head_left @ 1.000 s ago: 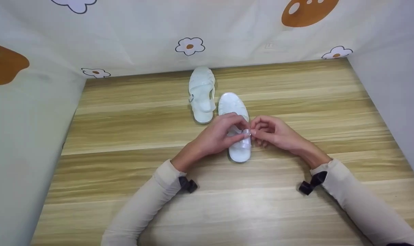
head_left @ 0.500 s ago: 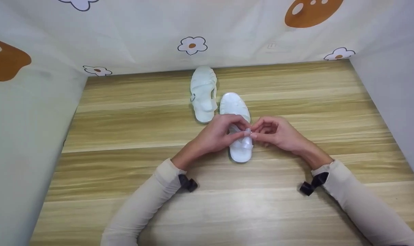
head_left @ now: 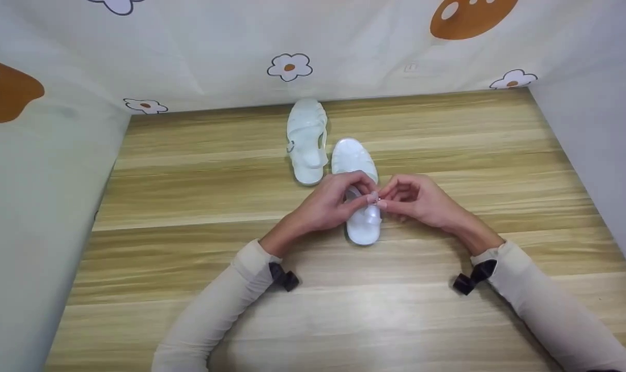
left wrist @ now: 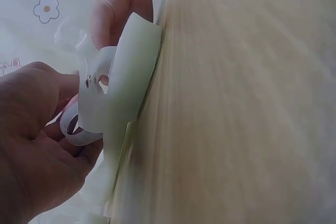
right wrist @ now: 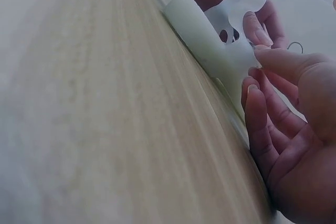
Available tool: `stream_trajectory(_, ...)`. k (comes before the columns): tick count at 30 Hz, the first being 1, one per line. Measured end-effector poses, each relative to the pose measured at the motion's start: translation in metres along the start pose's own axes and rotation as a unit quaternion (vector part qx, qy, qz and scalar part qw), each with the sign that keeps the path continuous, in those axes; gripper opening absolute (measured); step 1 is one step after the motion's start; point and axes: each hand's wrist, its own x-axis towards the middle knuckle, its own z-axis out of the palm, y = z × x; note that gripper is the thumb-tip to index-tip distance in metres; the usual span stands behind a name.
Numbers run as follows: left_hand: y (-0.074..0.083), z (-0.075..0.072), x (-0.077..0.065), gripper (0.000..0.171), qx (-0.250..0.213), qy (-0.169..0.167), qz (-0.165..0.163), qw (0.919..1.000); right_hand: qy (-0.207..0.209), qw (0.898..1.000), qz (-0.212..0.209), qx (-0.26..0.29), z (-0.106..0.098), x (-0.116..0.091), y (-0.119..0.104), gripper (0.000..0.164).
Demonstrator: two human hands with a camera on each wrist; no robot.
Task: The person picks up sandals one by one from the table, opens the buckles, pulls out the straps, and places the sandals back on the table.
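A pale, semi-clear jelly sandal [head_left: 363,235] lies flat on the wooden surface, toe pointing away, under both hands. From the left, my left hand [head_left: 325,206] pinches its ankle strap [right wrist: 239,59] between thumb and fingers. My right hand [head_left: 421,201] meets it from the other side, thumb and forefinger pinching the strap at the sandal's outer edge. A small shiny bit glints between the fingertips, mostly hidden by them. In the left wrist view the strap's wide part [left wrist: 92,111] stands up beside the sole and shows small holes.
A matching sandal [head_left: 305,129] lies just beyond on the left, its toe near the flower-printed back cloth [head_left: 230,67]. Pale side walls [head_left: 597,129] bound the wooden surface [head_left: 188,181] left and right.
Both hands stay at the strap, and their fingertips have drawn closer together over it. The strap piece seen between them earlier is now more covered. The sandals have not moved.
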Motion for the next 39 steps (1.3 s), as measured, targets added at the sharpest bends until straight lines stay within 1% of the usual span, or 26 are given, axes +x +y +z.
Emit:
stream_trajectory(4,-0.001,-0.001,-0.001,0.012,-0.020,-0.009,-0.015,0.9997,-0.003,1.000,0.000,-0.001,0.000,0.000,0.000,0.023)
stream_trajectory(7,-0.001,-0.004,-0.001,0.013,-0.034,-0.025,-0.021,0.9989,-0.005,1.000,-0.004,0.002,0.000,0.001,-0.001,0.022)
stream_trajectory(12,0.001,-0.010,-0.001,0.013,-0.052,-0.049,-0.029,0.9970,-0.005,1.000,-0.017,-0.010,0.001,0.002,-0.001,0.020)
stream_trajectory(16,0.004,-0.011,0.000,0.014,-0.045,-0.050,-0.038,0.9970,-0.004,1.000,-0.018,-0.012,0.001,0.001,0.001,0.020)
stream_trajectory(20,0.006,-0.011,0.001,0.015,-0.031,-0.040,-0.042,0.9978,-0.010,1.000,-0.020,-0.020,-0.001,0.000,0.003,0.023)
stream_trajectory(24,0.008,-0.011,0.002,0.014,-0.002,-0.035,-0.040,0.9986,-0.015,0.999,-0.024,-0.039,-0.001,-0.001,0.004,0.025)
stream_trajectory(27,0.008,-0.011,0.002,0.013,0.018,-0.040,-0.038,0.9983,-0.015,0.999,-0.024,-0.044,-0.001,-0.002,0.002,0.025)
stream_trajectory(30,0.007,-0.011,0.002,0.013,0.018,-0.047,-0.040,0.9979,-0.016,0.999,-0.021,-0.036,-0.001,-0.002,0.001,0.025)
stream_trajectory(34,0.004,-0.011,0.002,0.015,0.002,-0.058,-0.044,0.9973,-0.018,0.999,-0.020,-0.016,0.000,-0.001,-0.001,0.024)
stream_trajectory(39,0.000,-0.013,0.002,0.016,-0.003,-0.072,-0.041,0.9966,-0.019,1.000,-0.017,-0.002,0.002,0.000,-0.001,0.024)
